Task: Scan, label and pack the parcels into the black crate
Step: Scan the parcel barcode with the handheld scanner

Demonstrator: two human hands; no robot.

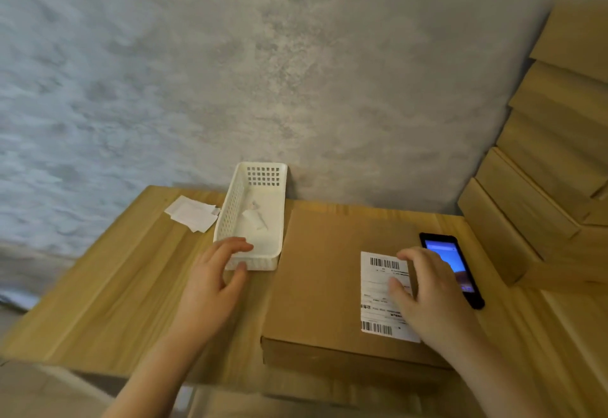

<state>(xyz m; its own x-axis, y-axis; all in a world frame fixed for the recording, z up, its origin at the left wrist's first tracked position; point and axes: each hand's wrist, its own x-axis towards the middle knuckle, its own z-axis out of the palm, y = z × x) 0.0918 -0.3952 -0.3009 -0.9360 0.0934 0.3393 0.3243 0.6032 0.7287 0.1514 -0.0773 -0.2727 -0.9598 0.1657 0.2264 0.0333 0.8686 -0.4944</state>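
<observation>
A flat brown cardboard parcel [329,286] lies on the wooden table [131,286], its front edge past the table's rim. A white shipping label [378,292] with barcodes is on its right part. My right hand [434,299] rests over the label's right side, fingers relaxed and spread. My left hand [214,282] hovers left of the parcel, fingers loosely curved near the front end of a white plastic basket [253,220], holding nothing. A black phone [460,269] with a lit screen lies just right of the parcel, partly behind my right hand. No black crate is in view.
A stack of brown cardboard boxes [543,170] rises along the right side. Several white paper slips [194,213] lie left of the basket, and small white scraps lie inside it. A grey textured wall stands behind the table.
</observation>
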